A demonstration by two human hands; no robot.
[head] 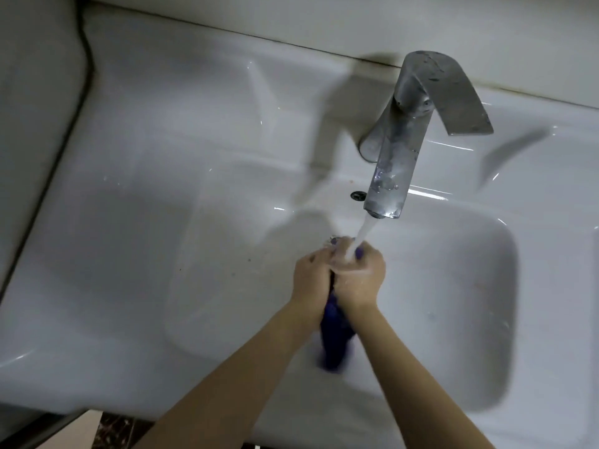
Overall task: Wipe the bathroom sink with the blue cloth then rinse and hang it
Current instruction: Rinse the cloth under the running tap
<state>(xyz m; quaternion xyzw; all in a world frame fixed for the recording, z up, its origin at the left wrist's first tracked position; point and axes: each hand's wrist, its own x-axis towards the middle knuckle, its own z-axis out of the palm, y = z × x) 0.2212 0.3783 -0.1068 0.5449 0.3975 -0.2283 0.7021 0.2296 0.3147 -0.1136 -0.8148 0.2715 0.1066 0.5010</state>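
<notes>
The blue cloth point(334, 335) is bunched between both my hands over the basin of the white sink point(453, 286). My left hand point(312, 275) and my right hand point(359, 277) grip its upper part side by side, and its lower end hangs down between my wrists. Water runs from the spout of the metal tap point(398, 150) onto my fingers and the top of the cloth. Most of the cloth's upper part is hidden inside my hands.
The tap's lever handle point(453, 92) points right above the spout. An overflow hole point(357, 196) sits in the basin's back wall. A wide flat sink ledge point(129, 189) lies to the left, a tiled wall point(291, 17) behind, and the sink's front edge near the bottom.
</notes>
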